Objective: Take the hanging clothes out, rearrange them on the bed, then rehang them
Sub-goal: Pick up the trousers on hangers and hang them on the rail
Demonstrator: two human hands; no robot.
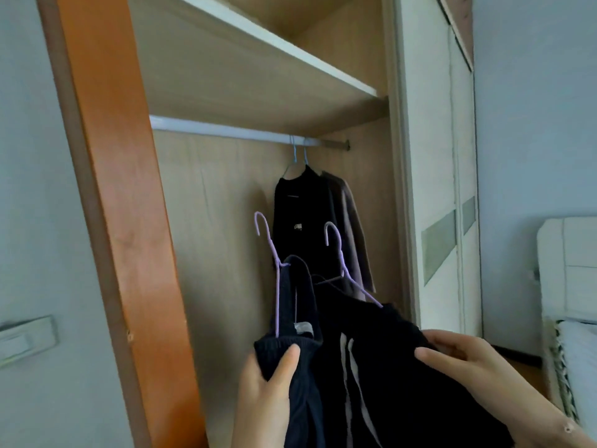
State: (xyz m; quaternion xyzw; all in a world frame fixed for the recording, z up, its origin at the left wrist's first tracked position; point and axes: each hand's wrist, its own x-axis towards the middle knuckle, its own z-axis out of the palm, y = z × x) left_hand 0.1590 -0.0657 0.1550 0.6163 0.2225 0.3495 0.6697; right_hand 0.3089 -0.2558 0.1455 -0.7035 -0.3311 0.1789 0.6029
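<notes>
— Where is everything sitting around my grip?

— Your left hand [268, 379] is holding the left garment [300, 318]. Your right hand [458, 354] is gripping the right garment [387, 367] just beside it, and the two are touching. The left hanger [273, 250] and right hanger [340, 257] are sticking up above your hands.

— And beyond them?

— Behind and above your grip, the hung clothes [300, 215] are hanging from the rail [226, 129], toward its right end, under the shelf [258, 76]. The side panel [122, 221] is standing left of your left hand. The sliding door [436, 189] is standing behind your right hand, and the bed [575, 318] is lying farther right.
</notes>
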